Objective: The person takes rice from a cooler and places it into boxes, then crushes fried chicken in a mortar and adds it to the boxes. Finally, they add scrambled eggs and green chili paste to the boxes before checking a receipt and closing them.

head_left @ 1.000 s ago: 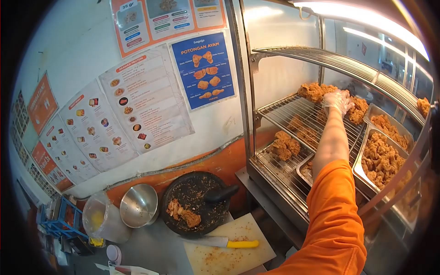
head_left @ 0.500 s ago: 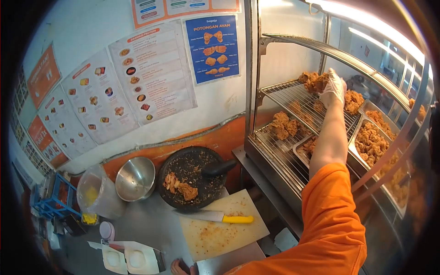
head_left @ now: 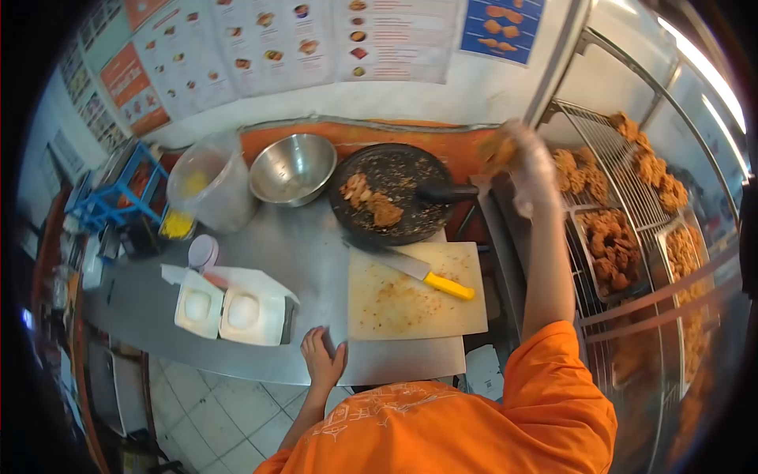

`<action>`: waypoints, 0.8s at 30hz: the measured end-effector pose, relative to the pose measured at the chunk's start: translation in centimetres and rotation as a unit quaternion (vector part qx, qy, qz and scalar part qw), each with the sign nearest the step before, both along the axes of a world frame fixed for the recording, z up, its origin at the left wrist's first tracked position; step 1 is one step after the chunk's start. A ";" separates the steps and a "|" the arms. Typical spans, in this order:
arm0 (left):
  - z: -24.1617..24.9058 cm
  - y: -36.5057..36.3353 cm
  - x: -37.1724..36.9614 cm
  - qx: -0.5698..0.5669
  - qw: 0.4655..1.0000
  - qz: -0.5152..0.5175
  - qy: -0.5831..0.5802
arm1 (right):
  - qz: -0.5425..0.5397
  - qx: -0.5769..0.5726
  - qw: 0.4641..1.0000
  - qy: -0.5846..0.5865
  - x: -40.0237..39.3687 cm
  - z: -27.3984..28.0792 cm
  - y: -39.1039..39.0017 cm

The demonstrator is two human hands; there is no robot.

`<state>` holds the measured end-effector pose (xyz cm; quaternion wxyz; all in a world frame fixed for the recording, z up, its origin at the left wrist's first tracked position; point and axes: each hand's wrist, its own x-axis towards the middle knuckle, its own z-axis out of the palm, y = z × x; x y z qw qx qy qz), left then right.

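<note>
My right hand point(head_left: 530, 166), in a clear plastic glove and smeared by motion, grips a piece of fried chicken point(head_left: 497, 152) in front of the wire-shelved display cabinet. To its left lies a dark stone mortar point(head_left: 371, 225) with a pestle point(head_left: 447, 193) resting across its rim. Inside the mortar are pieces of chicken point(head_left: 385, 212) and scattered crumbs. My bare left hand point(head_left: 322, 357) rests at the steel table's front edge, fingers apart and holding nothing. Close by is a crumb-strewn cutting board point(head_left: 418, 312), and across its upper edge lies a knife point(head_left: 448, 285) with a yellow handle.
Fried chicken point(head_left: 580, 172) and a filled metal tray point(head_left: 609, 245) occupy the cabinet at right. A steel bowl point(head_left: 294, 167) and a plastic-lined container point(head_left: 207, 186) stand along the wall. An opened takeaway box point(head_left: 245, 306) with two white rounded portions sits left on the table point(head_left: 316, 280).
My right hand has come out of the cabinet leftward, carrying the fried chicken. The view has turned left and down, so my left hand now shows fully at the table edge.
</note>
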<state>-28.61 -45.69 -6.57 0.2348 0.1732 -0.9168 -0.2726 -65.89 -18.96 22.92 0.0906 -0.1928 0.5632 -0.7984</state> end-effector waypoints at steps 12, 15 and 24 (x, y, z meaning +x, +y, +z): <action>0.6 0.2 -0.4 0.009 1.000 0.015 0.000 | -0.077 0.561 0.793 0.226 0.1 -11.3 -11.6; 1.3 0.4 -0.6 0.018 1.000 0.021 -0.013 | -0.095 0.663 0.657 0.346 -3.2 -11.3 -9.3; 0.9 0.3 -0.7 0.018 0.999 0.027 -0.024 | 0.003 0.726 0.574 0.378 -7.6 -15.2 -6.5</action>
